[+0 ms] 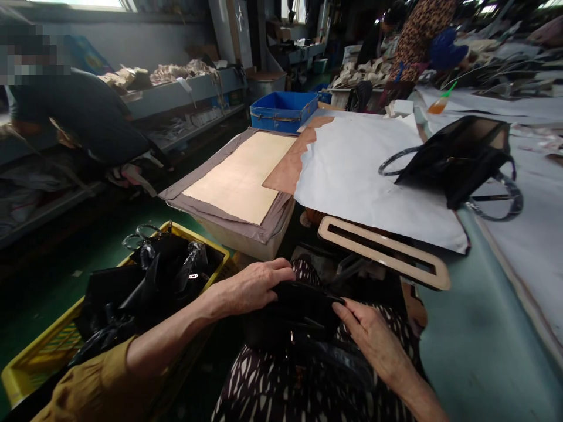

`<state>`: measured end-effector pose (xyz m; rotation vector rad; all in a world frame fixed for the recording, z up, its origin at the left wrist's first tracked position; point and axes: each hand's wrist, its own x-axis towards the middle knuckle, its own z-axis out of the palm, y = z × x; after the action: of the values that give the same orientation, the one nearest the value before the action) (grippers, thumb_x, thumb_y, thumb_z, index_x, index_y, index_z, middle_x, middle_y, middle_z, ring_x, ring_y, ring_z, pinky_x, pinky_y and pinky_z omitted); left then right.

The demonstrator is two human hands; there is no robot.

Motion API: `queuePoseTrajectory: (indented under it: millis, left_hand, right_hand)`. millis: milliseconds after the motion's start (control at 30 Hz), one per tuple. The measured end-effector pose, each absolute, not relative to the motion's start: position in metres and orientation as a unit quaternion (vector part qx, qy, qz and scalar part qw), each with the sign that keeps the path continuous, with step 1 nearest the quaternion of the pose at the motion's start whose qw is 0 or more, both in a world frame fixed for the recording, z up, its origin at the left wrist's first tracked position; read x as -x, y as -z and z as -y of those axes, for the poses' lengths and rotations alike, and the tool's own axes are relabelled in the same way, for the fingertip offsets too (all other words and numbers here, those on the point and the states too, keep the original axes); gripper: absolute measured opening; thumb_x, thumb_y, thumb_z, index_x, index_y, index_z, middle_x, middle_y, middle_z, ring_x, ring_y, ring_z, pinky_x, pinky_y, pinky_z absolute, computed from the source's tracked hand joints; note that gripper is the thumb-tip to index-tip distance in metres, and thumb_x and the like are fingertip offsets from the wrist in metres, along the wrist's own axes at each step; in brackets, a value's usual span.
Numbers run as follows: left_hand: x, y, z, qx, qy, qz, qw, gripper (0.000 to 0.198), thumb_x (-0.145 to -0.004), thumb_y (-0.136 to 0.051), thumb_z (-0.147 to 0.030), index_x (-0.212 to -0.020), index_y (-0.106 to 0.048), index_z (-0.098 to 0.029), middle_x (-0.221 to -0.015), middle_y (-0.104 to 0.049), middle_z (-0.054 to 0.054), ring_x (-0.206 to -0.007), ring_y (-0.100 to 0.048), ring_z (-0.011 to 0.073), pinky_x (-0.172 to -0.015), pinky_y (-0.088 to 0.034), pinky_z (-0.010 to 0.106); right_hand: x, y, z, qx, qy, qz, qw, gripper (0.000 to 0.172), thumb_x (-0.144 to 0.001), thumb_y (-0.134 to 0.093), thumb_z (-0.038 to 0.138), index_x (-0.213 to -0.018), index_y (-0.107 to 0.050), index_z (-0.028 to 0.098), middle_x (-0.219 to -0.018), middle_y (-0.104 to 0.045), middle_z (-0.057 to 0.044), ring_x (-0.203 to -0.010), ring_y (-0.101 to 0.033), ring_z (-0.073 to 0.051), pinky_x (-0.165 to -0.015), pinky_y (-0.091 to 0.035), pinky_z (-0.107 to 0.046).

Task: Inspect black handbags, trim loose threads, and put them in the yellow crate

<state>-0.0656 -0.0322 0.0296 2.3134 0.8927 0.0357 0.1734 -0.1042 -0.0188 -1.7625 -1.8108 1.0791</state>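
Head view: left hand (257, 287) and right hand (373, 335) grip the upper edge of a black bag (303, 308), which lies on the lap (244, 387) between and below the fingers, its dark details indistinct. Left of the fingers, a forearm (176, 337) partly hides a yellow crate (201, 237); beyond them lies a tan frame (441, 274); farthest, a person in spotted clothing (417, 38) is cut off above.

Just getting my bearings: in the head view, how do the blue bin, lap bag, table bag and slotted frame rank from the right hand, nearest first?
From the right hand:
1. Lap bag: in its grip.
2. Slotted frame: just ahead.
3. Table bag: farther ahead, rightward.
4. Blue bin: farthest, ahead and leftward.
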Motion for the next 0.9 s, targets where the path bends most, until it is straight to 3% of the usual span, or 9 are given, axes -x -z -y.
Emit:
queuePoseTrajectory:
  millis: [367, 567, 900]
  left_hand:
    - [0.074, -0.018, 0.040, -0.876, -0.036, -0.365, 0.313, 0.007, -0.079, -0.048, -0.014, -0.080, -0.054, -0.017, -0.093, -0.052, 0.002, -0.079, -0.053, 0.0124, -0.073, -0.040, 0.022]
    - [0.072, -0.006, 0.037, -0.862, -0.059, -0.408, 0.296, 0.016, -0.082, -0.046, -0.018, -0.067, -0.051, -0.015, -0.076, -0.052, 0.001, -0.067, -0.049, 0.0105, -0.065, -0.037, 0.021]
    - [0.069, 0.001, 0.034, -0.832, -0.087, -0.435, 0.333, 0.019, -0.074, -0.047, -0.013, -0.055, -0.043, -0.014, -0.069, -0.049, 0.000, -0.060, -0.043, 0.0085, -0.057, -0.032, 0.021]
  right_hand:
    - [-0.172, 0.024, 0.103, 0.639, -0.361, 0.648, 0.201, 0.042, -0.086, -0.035, 0.046, -0.069, -0.062, 0.019, -0.065, -0.065, -0.001, -0.060, -0.056, -0.015, -0.057, -0.042, -0.021]
    - [-0.172, 0.022, 0.102, 0.637, -0.383, 0.632, 0.219, 0.036, -0.085, -0.038, 0.044, -0.101, -0.064, 0.024, -0.081, -0.069, 0.000, -0.074, -0.061, -0.018, -0.070, -0.045, -0.025]
    - [-0.173, 0.025, 0.094, 0.599, -0.404, 0.642, 0.258, 0.031, -0.084, -0.041, 0.038, -0.088, -0.066, 0.020, -0.099, -0.065, -0.004, -0.089, -0.059, -0.018, -0.083, -0.044, -0.028]
